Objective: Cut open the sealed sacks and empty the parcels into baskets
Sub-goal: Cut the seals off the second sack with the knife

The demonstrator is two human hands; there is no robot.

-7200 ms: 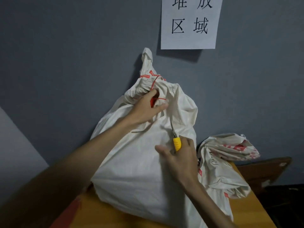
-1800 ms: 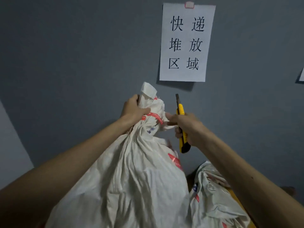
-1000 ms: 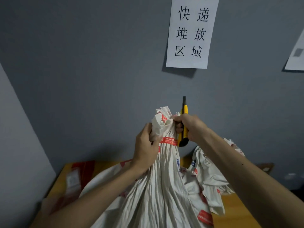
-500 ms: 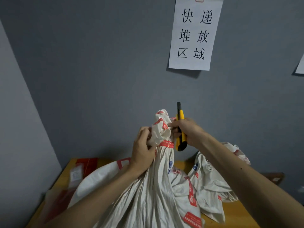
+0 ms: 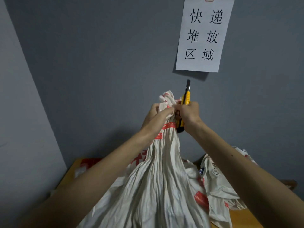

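A white woven sack (image 5: 158,181) with red print is pulled up tall from the table, its neck bunched and bound by a red band (image 5: 169,125). My left hand (image 5: 153,116) grips the gathered neck just above that band. My right hand (image 5: 189,115) holds a yellow utility knife (image 5: 185,99) upright, blade end pointing up, and its fingers also pinch the sack's top flap next to my left hand. A second white sack (image 5: 218,183) lies slumped at the right behind my right forearm.
The sacks rest on an orange-brown table (image 5: 243,218) set against a grey wall. A paper sign (image 5: 204,35) with Chinese characters hangs above. A red and white flat packet (image 5: 85,165) lies at the table's far left corner.
Both hands have come closer together at the sack's top. My left hand has slid up the neck, and the sack is stretched taller. The knife stays upright in my right hand.
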